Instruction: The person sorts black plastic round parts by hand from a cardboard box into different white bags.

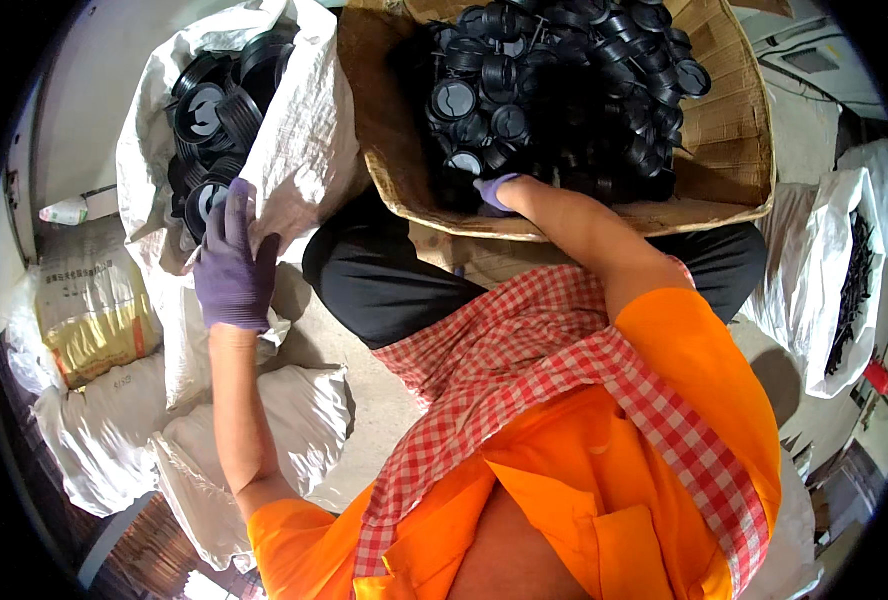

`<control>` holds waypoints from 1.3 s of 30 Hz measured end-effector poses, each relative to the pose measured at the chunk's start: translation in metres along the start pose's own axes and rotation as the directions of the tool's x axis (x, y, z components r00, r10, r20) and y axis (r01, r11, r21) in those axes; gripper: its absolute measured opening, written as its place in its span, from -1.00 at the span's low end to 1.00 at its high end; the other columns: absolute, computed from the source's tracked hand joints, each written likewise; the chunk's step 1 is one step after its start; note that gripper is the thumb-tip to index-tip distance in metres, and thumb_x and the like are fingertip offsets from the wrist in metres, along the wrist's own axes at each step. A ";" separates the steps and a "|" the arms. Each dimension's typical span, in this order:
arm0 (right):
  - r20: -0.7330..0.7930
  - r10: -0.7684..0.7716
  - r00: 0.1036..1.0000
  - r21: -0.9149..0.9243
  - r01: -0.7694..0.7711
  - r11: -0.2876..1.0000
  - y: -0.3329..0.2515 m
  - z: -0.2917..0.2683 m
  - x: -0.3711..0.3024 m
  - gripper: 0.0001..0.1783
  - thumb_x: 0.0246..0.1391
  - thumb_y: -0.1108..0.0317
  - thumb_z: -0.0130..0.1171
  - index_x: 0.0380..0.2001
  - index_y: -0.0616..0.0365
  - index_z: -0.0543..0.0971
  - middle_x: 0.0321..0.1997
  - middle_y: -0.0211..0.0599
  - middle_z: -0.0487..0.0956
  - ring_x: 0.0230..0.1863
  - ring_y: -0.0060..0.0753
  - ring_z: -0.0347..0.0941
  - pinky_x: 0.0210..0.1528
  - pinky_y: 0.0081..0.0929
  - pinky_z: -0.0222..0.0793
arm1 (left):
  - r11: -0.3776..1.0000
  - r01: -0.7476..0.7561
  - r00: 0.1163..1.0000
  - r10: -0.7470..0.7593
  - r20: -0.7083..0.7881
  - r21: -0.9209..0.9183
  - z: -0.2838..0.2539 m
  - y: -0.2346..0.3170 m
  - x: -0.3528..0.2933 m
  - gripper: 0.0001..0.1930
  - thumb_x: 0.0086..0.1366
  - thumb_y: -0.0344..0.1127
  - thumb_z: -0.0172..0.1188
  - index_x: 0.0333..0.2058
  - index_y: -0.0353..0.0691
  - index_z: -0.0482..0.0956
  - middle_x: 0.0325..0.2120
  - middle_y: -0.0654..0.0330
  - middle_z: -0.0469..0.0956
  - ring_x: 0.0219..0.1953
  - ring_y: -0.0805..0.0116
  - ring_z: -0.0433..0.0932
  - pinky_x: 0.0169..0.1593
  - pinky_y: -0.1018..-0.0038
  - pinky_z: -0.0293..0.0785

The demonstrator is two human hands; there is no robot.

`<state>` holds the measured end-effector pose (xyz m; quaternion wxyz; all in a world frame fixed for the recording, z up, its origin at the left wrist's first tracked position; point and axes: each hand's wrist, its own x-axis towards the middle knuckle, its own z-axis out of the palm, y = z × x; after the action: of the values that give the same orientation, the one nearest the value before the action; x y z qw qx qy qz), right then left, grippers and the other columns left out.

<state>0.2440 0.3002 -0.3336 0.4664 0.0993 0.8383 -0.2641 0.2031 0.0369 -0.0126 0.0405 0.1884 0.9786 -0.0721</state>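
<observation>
My left hand [236, 262], in a purple glove, is at the mouth of a white woven sack [299, 130]. Its fingers stretch upward with the thumb apart, and the fingertips reach the edge of a round black plastic piece [202, 207]. More ribbed black round pieces [204, 110] fill the sack's opening. My right hand [498, 192], also gloved, reaches over the near wall of a cardboard box [384, 170] into a heap of similar black plastic pieces [499, 75]. Its fingers are hidden in dark shadow among the pieces, so what they hold does not show.
The box stands just beyond my bent legs [389, 270]. White filled sacks [294, 420] lie at the lower left, near a yellow and grey printed bag [99, 310]. On the right stands an open white sack [829, 290] with thin black parts [852, 290].
</observation>
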 end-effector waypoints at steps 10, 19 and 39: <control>0.207 -0.400 0.893 0.063 0.396 0.916 0.056 -0.055 -0.038 -0.40 -0.15 0.18 0.07 0.03 0.14 0.38 -0.07 -0.09 0.47 -0.09 -0.21 0.40 -0.07 -0.34 0.31 | 0.979 -0.188 0.976 0.176 -0.129 -0.085 -0.032 0.002 -0.011 -0.50 0.01 -0.40 0.24 -0.01 -0.25 0.40 -0.20 -0.06 0.47 -0.18 0.06 0.49 -0.11 0.36 0.41; -0.652 -0.564 0.506 -0.191 0.610 0.769 0.035 -0.072 -0.209 -0.37 -0.32 0.30 0.23 -0.02 0.02 0.38 -0.27 -0.14 0.49 -0.18 -0.18 0.43 -0.07 -0.30 0.30 | -0.477 0.538 0.840 0.243 0.485 -0.694 0.047 0.152 0.002 -0.48 0.20 -0.32 0.09 0.13 -0.26 0.20 -0.21 0.02 0.46 -0.39 0.28 0.52 -0.36 0.39 0.55; -0.751 -0.659 0.053 -0.365 0.798 0.480 0.006 -0.014 -0.245 -0.61 -0.28 0.53 0.16 -0.27 0.10 0.37 -0.47 -0.35 0.49 -0.43 -0.22 0.44 -0.14 -0.25 0.28 | -0.473 0.676 0.730 0.537 0.424 -0.564 0.065 0.150 -0.051 -0.60 0.08 -0.48 0.04 -0.03 -0.28 0.37 -0.21 0.11 0.49 -0.18 0.27 0.52 -0.15 0.40 0.52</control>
<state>0.3699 0.3322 -0.1253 -0.1965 -0.1931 0.8538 -0.4418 0.3096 0.1459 -0.0904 0.5167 -0.0827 0.4270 0.7375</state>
